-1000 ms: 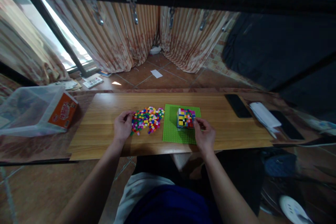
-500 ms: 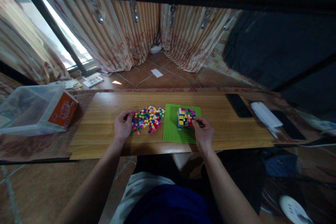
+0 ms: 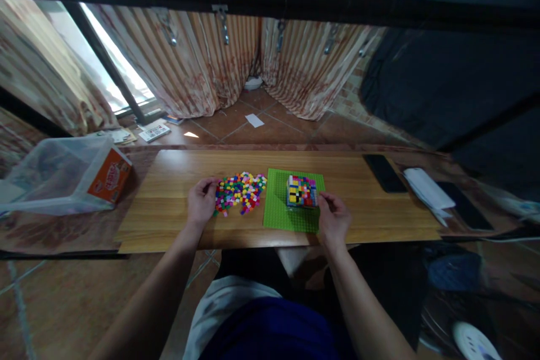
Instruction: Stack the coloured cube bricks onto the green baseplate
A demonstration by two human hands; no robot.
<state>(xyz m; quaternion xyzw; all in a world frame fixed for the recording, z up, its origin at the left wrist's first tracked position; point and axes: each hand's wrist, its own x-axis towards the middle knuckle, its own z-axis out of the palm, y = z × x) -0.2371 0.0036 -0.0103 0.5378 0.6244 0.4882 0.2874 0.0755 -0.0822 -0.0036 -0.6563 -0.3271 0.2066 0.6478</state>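
A multicoloured block of toy building bricks [image 3: 301, 191] stands on a green studded baseplate [image 3: 276, 214]. Just off the block's right side is my right hand [image 3: 335, 219], its fingers curled and pinched together; whether a brick sits between the tips is too small to see. Left of the baseplate lies a loose pile of small coloured bricks [image 3: 241, 192]. My left hand [image 3: 201, 201] rests at that pile's left edge, thumb and fingers closed, and what they hold, if anything, cannot be made out.
The wooden board [image 3: 169, 180] bears the bricks. A clear plastic bin [image 3: 54, 180] with an orange label stands at the far left. On the right lie a black phone [image 3: 385, 173], a white object [image 3: 428, 188] and another dark flat device [image 3: 466, 206].
My right hand has drawn back from the block's top to beside its right edge. My left hand stays at the pile. The view has shifted slightly.
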